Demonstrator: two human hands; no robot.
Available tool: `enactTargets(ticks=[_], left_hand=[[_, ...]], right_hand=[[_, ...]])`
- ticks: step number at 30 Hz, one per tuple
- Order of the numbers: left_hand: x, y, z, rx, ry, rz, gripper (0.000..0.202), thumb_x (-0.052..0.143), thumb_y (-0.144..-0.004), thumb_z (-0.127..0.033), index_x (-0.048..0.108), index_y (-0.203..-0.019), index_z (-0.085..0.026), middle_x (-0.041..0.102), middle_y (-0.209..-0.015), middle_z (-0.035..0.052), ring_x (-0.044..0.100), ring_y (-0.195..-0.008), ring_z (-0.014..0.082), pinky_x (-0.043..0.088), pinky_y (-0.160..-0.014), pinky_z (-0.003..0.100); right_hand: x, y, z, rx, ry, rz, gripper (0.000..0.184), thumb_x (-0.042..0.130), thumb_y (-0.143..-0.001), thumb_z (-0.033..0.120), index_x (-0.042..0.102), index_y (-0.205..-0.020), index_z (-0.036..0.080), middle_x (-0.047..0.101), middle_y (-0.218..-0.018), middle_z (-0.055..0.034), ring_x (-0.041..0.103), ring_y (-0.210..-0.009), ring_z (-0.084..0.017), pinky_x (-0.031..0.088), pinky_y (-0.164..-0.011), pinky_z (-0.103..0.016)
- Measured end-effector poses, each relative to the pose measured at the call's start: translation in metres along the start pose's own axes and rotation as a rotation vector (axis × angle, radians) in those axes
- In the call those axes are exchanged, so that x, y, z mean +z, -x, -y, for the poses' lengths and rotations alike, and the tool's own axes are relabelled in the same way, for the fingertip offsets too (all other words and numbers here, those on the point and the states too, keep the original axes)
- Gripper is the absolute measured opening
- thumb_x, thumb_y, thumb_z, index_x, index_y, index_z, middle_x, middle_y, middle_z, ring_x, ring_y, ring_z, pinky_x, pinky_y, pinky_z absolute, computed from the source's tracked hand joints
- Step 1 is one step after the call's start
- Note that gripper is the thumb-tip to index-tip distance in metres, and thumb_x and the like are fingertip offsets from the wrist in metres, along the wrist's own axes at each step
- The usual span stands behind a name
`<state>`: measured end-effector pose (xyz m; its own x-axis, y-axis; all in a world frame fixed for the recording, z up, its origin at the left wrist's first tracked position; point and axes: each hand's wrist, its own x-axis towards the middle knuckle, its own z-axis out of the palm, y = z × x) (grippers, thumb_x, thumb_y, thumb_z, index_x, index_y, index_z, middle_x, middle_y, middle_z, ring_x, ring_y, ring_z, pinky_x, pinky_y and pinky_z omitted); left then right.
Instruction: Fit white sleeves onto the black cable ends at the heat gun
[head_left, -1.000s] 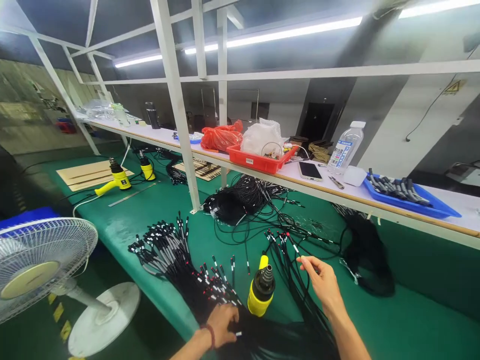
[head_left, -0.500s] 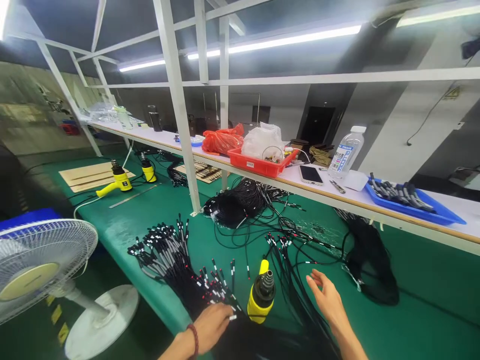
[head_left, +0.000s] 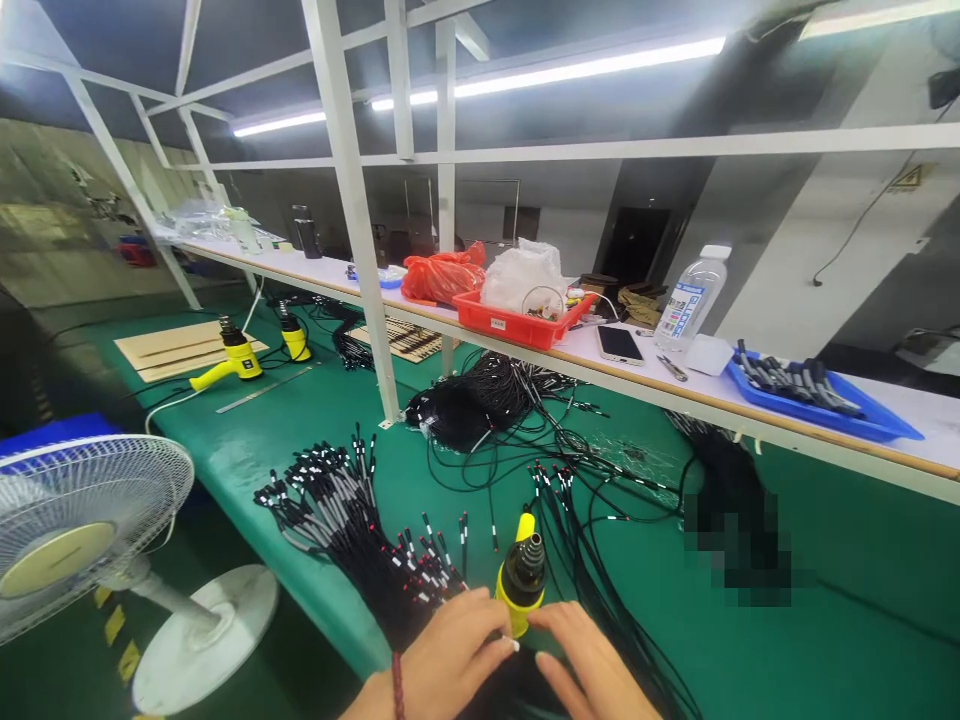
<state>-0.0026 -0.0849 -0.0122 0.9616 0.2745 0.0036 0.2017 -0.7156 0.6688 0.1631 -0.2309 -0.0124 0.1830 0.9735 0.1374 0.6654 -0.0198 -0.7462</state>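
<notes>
My left hand (head_left: 459, 650), with a dark red bead bracelet at its wrist, is closed in a pinch. A small white-marked end of a black cable (head_left: 514, 646) shows at its thumb tip. Facing it, my right hand (head_left: 589, 660) has thumb and fingers apart, with nothing seen between them. Just beyond both hands a yellow and black heat gun (head_left: 519, 590) stands with its metal nozzle up. Left of it lies a thick bundle of black cables (head_left: 360, 565) with white and red marked ends. A thinner cable bundle (head_left: 592, 560) runs along its right side.
A white fan (head_left: 90, 540) stands left of the green table (head_left: 247, 450). More heat guns (head_left: 240, 355) are at the far left. Coiled cables (head_left: 465, 405) lie by the shelf post (head_left: 352, 200). The shelf bears a red tray (head_left: 510, 325), phone (head_left: 620, 344), bottle (head_left: 694, 300) and blue tray (head_left: 862, 425).
My right hand has moved left, from beside the thinner cable bundle to close by my left hand. My left hand has shifted right, its white-marked cable end now in front of the heat gun.
</notes>
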Motion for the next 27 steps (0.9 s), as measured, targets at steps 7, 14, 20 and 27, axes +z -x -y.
enactTargets(ticks=[7, 14, 20, 27], left_hand=[[-0.006, -0.006, -0.017, 0.103, 0.005, -0.089, 0.027, 0.031, -0.099, -0.038, 0.056, -0.101, -0.026, 0.062, -0.100, 0.0014, 0.053, -0.094, 0.0189, 0.043, -0.086, 0.029], [-0.044, -0.004, -0.033, 0.060, -0.069, -0.109, 0.019, 0.037, -0.097, -0.027, 0.055, -0.097, -0.023, 0.059, -0.093, 0.0017, 0.052, -0.087, 0.0189, 0.042, -0.079, 0.029], [-0.053, -0.021, -0.039, -0.052, -0.019, -0.181, 0.025, 0.038, -0.097, -0.031, 0.051, -0.078, -0.020, 0.051, -0.077, -0.0015, 0.049, -0.077, 0.0160, 0.039, -0.071, 0.026], [-0.041, -0.047, -0.028, -0.117, 0.021, -0.280, 0.034, 0.035, -0.097, -0.036, 0.051, -0.072, -0.020, 0.053, -0.071, -0.0024, 0.050, -0.076, 0.0163, 0.036, -0.076, 0.028]], right_hand=[[-0.017, 0.001, 0.006, 0.110, -0.029, 0.034, 0.017, 0.042, -0.093, 0.031, 0.052, -0.082, 0.023, 0.063, -0.080, 0.0015, 0.059, -0.075, -0.014, 0.046, -0.072, -0.021], [-0.047, -0.017, 0.029, 0.120, -0.046, 0.000, 0.025, 0.041, -0.094, 0.033, 0.042, -0.071, 0.022, 0.047, -0.069, 0.0044, 0.041, -0.063, -0.012, 0.034, -0.058, -0.021], [-0.054, -0.038, 0.033, 0.165, -0.118, -0.041, 0.028, 0.043, -0.092, 0.034, 0.042, -0.068, 0.021, 0.039, -0.063, 0.0064, 0.033, -0.057, -0.011, 0.026, -0.052, -0.022], [-0.054, -0.055, 0.018, 0.182, -0.088, -0.119, 0.028, 0.046, -0.089, 0.034, 0.040, -0.064, 0.022, 0.038, -0.059, 0.0067, 0.035, -0.056, -0.011, 0.025, -0.051, -0.022]])
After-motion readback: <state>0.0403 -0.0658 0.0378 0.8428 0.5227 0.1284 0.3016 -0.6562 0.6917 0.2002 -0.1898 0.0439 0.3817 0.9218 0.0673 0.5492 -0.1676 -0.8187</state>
